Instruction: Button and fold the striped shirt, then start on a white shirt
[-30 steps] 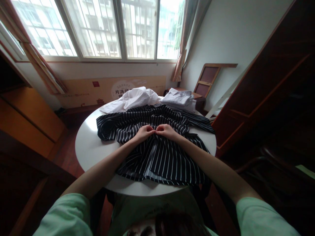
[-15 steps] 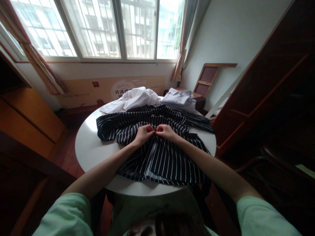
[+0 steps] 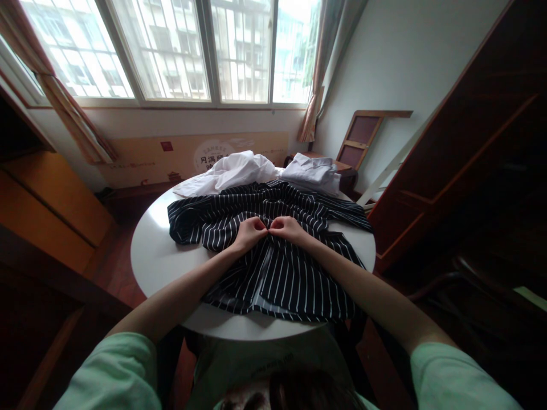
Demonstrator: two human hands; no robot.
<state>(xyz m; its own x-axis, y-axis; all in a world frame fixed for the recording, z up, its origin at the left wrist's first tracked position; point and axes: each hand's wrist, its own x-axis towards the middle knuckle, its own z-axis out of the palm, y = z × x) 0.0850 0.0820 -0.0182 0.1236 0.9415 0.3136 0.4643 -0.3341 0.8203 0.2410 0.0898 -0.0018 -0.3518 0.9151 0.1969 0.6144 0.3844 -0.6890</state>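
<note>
A black shirt with white stripes (image 3: 299, 279) lies spread over the round white table (image 3: 149, 256), its sleeves out to both sides and its front parted toward me below my hands. My left hand (image 3: 251, 232) pinches the shirt's front edge near the middle. Close against it, my right hand (image 3: 285, 228) pinches the opposite edge, and the fingertips of both hands nearly meet. Whatever small part lies between the fingertips is too small to make out.
Behind the striped shirt lie a loose white garment (image 3: 243, 171) and a folded white garment (image 3: 311, 171). A wooden chair (image 3: 359, 136) stands past the table's far right. Tall dark wooden panels (image 3: 436, 165) rise at the right, and a window (image 3: 171, 51) spans the back wall.
Almost nothing differs. Both hands keep their pinch on the shirt's front, with only a very slight shift of the fingertips.
</note>
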